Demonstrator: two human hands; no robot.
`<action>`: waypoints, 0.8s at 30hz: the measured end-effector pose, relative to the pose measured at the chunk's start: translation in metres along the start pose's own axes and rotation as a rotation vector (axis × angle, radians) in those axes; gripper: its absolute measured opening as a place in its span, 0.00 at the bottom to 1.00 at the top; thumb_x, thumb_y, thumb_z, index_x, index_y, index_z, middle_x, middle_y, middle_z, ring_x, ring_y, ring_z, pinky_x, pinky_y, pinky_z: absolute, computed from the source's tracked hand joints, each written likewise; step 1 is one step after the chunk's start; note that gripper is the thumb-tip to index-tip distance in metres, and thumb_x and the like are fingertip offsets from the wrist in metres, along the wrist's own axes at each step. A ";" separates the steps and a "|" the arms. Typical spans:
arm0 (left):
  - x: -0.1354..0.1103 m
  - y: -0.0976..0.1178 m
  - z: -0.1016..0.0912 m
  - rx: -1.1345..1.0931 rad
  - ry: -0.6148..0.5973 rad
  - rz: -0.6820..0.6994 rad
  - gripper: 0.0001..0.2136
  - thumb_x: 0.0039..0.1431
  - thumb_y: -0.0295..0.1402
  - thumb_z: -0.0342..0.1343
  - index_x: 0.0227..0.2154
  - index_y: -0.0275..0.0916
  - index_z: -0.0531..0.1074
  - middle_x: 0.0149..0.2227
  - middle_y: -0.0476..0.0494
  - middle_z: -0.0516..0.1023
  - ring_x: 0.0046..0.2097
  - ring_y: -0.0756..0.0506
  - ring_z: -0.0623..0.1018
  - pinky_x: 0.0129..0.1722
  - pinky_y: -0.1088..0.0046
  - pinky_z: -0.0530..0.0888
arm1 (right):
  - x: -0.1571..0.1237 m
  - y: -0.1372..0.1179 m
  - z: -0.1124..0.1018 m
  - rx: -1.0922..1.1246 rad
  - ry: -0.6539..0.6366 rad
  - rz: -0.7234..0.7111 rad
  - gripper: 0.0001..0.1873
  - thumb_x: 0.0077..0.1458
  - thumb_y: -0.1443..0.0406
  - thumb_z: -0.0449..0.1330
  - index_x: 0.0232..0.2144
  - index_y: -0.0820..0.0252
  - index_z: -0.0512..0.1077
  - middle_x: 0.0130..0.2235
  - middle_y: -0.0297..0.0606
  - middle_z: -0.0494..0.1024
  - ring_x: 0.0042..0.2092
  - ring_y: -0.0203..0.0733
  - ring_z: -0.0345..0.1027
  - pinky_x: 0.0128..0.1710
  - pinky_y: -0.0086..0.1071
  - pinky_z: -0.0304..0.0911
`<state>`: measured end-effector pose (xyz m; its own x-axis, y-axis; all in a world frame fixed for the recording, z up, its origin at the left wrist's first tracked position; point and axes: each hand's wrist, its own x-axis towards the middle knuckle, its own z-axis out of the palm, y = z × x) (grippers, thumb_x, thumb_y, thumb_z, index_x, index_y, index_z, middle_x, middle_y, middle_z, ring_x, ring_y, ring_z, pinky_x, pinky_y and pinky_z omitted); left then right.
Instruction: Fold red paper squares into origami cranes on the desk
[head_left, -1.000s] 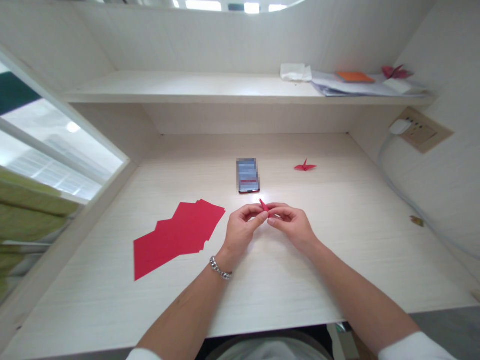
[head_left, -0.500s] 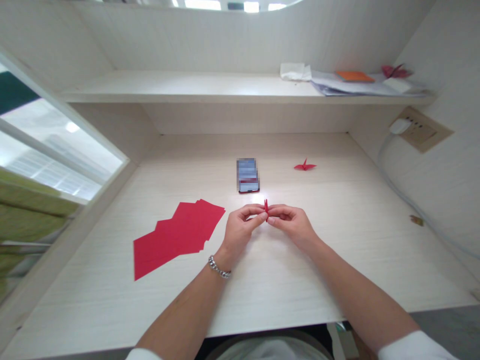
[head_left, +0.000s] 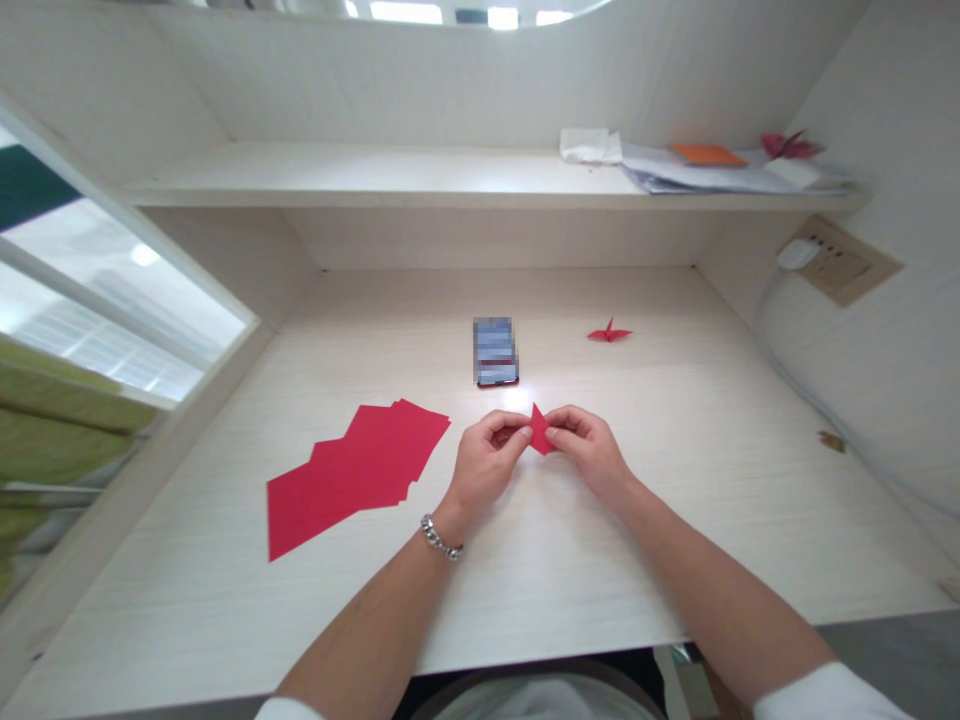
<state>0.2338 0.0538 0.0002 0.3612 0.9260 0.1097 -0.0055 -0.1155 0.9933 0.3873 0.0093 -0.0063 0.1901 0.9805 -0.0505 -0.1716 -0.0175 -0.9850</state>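
Between my two hands is a small folded piece of red paper, pointed at its top, with a flat face toward me. My left hand pinches its left edge with thumb and fingers. On the other side my right hand pinches the right edge the same way. Fingertips cover both edges of the paper. To the left, fanned sheets of red paper lie on the desk. A finished red paper crane sits beyond my right hand.
A phone lies just beyond my hands on the desk. The shelf behind carries papers, an orange square and another red folded paper figure. A white cable runs down from the wall socket at right.
The folded paper has turned from edge-on to showing a broad pointed face. My right hand has shifted slightly to the right; the other things on the desk stay put.
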 end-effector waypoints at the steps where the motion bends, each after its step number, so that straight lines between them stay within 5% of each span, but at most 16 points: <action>1: 0.000 0.000 0.000 0.004 -0.008 -0.002 0.06 0.52 0.32 0.61 0.32 0.37 0.78 0.35 0.43 0.80 0.36 0.46 0.78 0.39 0.70 0.74 | 0.000 0.001 0.000 -0.013 0.004 -0.012 0.09 0.44 0.60 0.66 0.29 0.59 0.75 0.28 0.35 0.78 0.30 0.39 0.70 0.33 0.33 0.66; 24: -0.002 -0.006 0.005 -0.129 0.069 -0.044 0.08 0.50 0.34 0.64 0.32 0.37 0.76 0.33 0.44 0.79 0.35 0.47 0.78 0.37 0.71 0.75 | -0.008 0.000 0.001 -0.410 -0.034 -0.219 0.07 0.52 0.62 0.62 0.32 0.58 0.76 0.33 0.39 0.78 0.35 0.42 0.72 0.36 0.34 0.69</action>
<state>0.2378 0.0512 -0.0061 0.2990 0.9521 0.0638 -0.1121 -0.0313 0.9932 0.3852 0.0014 -0.0059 0.1466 0.9754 0.1649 0.2668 0.1216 -0.9561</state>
